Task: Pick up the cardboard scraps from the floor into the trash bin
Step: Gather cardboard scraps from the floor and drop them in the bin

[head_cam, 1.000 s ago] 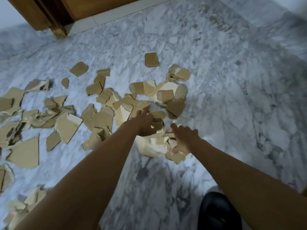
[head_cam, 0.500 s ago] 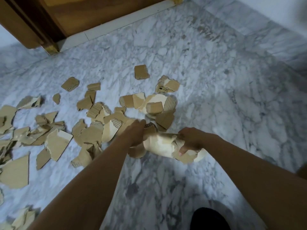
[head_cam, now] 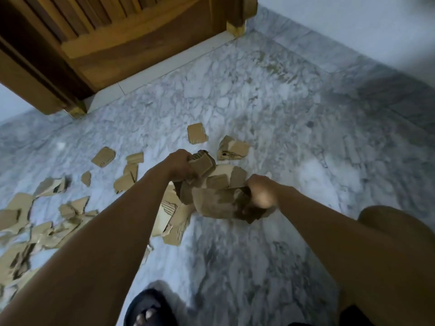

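A bundle of brown cardboard scraps (head_cam: 215,198) is lifted above the marble floor between both hands. My left hand (head_cam: 180,164) grips the bundle's upper left pieces. My right hand (head_cam: 262,192) grips its right end; that hand is blurred. More cardboard scraps (head_cam: 42,222) lie scattered over the floor to the left, and a few (head_cam: 197,133) lie beyond the hands. No trash bin is in view.
A wooden door (head_cam: 131,36) and its frame stand at the back, with a white threshold strip below. A wall runs along the right. My foot in a dark sandal (head_cam: 147,309) stands at the bottom; a knee (head_cam: 386,222) shows at the right.
Both hands closed on a heap of scraps and raised it off the floor. The view has tilted up, showing more of the door.
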